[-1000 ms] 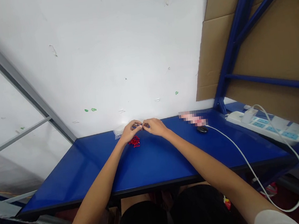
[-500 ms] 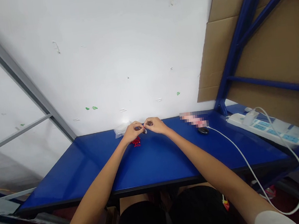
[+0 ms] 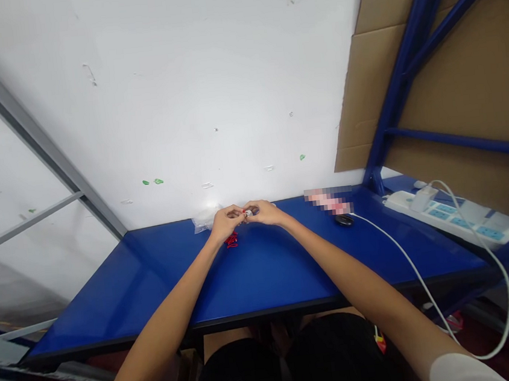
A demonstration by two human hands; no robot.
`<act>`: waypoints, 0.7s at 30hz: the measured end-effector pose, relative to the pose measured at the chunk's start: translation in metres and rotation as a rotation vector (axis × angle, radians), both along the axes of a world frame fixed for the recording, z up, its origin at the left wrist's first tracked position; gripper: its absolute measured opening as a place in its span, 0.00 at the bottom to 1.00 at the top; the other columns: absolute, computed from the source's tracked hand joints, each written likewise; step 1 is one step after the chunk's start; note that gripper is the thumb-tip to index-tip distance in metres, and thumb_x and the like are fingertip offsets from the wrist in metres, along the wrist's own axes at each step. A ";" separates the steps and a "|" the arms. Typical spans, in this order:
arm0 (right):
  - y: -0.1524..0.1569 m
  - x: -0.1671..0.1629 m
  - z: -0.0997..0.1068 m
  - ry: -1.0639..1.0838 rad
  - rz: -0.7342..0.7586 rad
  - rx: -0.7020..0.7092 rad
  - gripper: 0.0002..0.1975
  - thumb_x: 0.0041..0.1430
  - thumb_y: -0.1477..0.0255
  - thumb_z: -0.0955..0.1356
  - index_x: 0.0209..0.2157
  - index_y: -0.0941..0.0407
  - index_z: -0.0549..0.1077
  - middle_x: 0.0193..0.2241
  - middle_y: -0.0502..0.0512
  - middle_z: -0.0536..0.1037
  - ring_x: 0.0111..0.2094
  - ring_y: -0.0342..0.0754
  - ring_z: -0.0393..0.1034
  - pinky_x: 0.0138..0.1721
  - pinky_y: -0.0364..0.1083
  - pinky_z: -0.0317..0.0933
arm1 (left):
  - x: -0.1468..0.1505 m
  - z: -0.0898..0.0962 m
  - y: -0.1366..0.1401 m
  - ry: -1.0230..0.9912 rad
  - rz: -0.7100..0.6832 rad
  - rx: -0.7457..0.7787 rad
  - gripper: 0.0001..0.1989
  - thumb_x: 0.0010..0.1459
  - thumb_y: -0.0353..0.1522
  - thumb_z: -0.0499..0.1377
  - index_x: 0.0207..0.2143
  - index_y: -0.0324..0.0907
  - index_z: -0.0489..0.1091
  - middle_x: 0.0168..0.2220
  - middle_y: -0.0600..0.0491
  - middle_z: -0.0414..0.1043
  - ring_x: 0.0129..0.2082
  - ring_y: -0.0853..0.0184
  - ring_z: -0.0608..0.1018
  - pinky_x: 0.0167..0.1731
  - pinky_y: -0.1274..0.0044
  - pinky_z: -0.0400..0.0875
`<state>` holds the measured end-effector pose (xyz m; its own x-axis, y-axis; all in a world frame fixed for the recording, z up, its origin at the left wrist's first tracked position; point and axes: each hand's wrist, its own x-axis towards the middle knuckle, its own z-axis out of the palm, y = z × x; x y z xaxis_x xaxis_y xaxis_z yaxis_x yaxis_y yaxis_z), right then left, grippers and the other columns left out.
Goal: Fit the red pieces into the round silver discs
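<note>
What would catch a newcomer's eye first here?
Probably the bright red cords on the blue tabletop, below the left hand. Just above, left and right hand pinch a tiny item, too small to identify. The white power strip stands out at far right.

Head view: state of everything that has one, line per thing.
Left hand, fingers closed on small item
Right hand, fingers closed on same item
Small item, held between hands, too small to identify
Red cords, bunched on table
Plastic bag, lying on table, open or sealed unclear
Power strip, adapter plugged in, some sockets bare
White cable, slack, drooping past table edge
</note>
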<state>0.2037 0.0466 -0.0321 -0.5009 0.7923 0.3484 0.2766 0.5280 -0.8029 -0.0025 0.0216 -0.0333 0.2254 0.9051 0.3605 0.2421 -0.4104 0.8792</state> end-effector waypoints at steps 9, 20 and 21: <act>-0.007 0.003 0.008 -0.223 -0.084 0.176 0.10 0.64 0.69 0.71 0.32 0.51 0.87 0.34 0.48 0.87 0.38 0.48 0.79 0.38 0.42 0.63 | 0.002 -0.001 -0.001 0.042 0.086 0.047 0.15 0.57 0.44 0.69 0.36 0.40 0.82 0.29 0.50 0.81 0.28 0.65 0.79 0.32 0.74 0.74; 0.037 0.072 0.013 -0.075 -0.380 0.234 0.09 0.65 0.67 0.74 0.40 0.53 0.89 0.41 0.57 0.82 0.44 0.51 0.76 0.51 0.47 0.67 | -0.017 0.012 0.002 0.383 0.235 0.248 0.11 0.63 0.40 0.62 0.37 0.44 0.80 0.34 0.51 0.81 0.35 0.62 0.79 0.37 0.73 0.72; 0.041 0.084 0.012 -0.072 -0.441 0.232 0.09 0.64 0.66 0.75 0.40 0.53 0.88 0.42 0.58 0.80 0.43 0.51 0.75 0.51 0.48 0.68 | -0.020 0.013 0.003 0.416 0.250 0.260 0.10 0.63 0.38 0.61 0.37 0.44 0.80 0.34 0.51 0.81 0.35 0.62 0.79 0.37 0.73 0.71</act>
